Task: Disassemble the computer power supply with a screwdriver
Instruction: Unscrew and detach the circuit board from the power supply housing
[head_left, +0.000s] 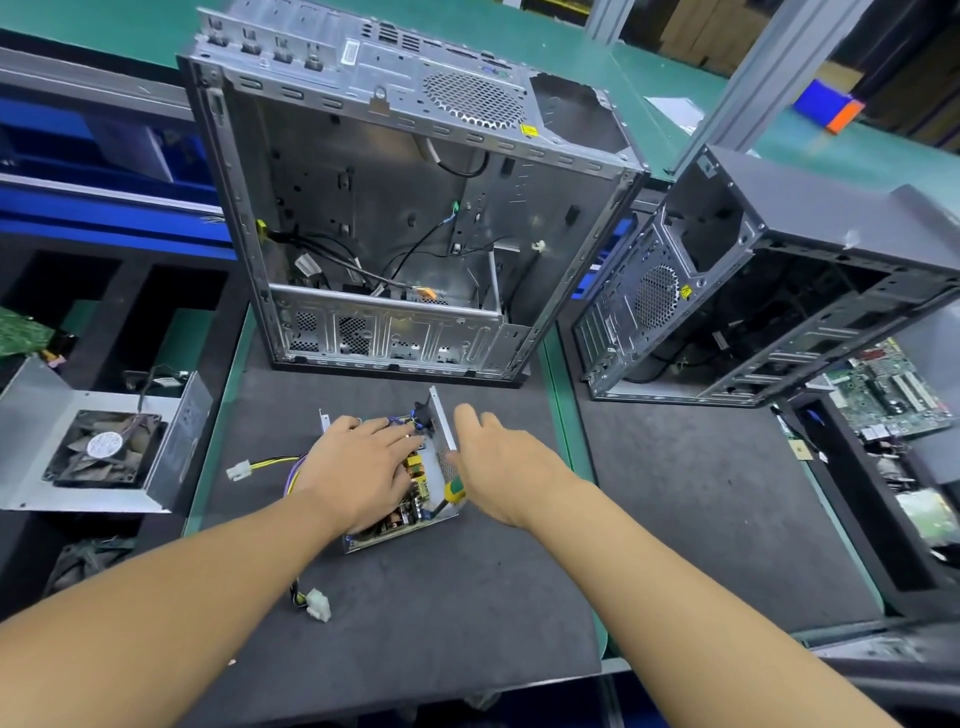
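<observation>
Head view: the opened power supply (397, 535) sits on the dark mat (467, 597), near the open computer case (405, 208). The left hand (363, 467) presses flat on its board, fingers straight. The right hand (504, 462) hangs over its right wall, screwdriver (453, 489) handle under the palm; grip cannot be told
</observation>
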